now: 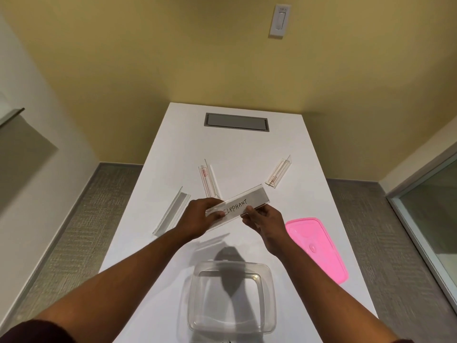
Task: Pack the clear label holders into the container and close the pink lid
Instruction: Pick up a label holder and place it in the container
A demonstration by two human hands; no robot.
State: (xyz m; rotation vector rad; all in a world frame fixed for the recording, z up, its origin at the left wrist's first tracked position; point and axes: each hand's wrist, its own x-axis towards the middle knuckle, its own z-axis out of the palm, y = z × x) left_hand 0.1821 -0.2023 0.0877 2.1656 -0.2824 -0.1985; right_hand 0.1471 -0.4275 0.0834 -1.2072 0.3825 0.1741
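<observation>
Seen from the head camera, looking down along a white counter [173,149] set against a yellow wall. Held above the counter between both hands: a clear label holder [238,205] with a paper slip reading "ELEPHANT", tilted so its right end rises toward the far side. Left hand [197,219] wrapped around the holder's near left end, thumb pressed on the front face just beside the first letter, fingers curled behind. Right hand [265,222] pinching the lower edge near the middle, thumb tip on the front below the last letters, the other fingers tucked under and behind. Lying flat on the counter beyond the hands: a second holder [207,178] with a small red mark, just behind the left hand; a third holder [279,172] angled off to the far right, well apart from the held one; a fourth holder [170,214] angled at the left, just beside the left wrist. Near the viewer, below and between the forearms: an open clear container [231,295], nothing inside it, crossed by the shadow of the hands. To the right of the container, beside the right forearm: the pink lid [319,248], flat on the counter. At the far end of the counter: a grey cable hatch [236,121].
</observation>
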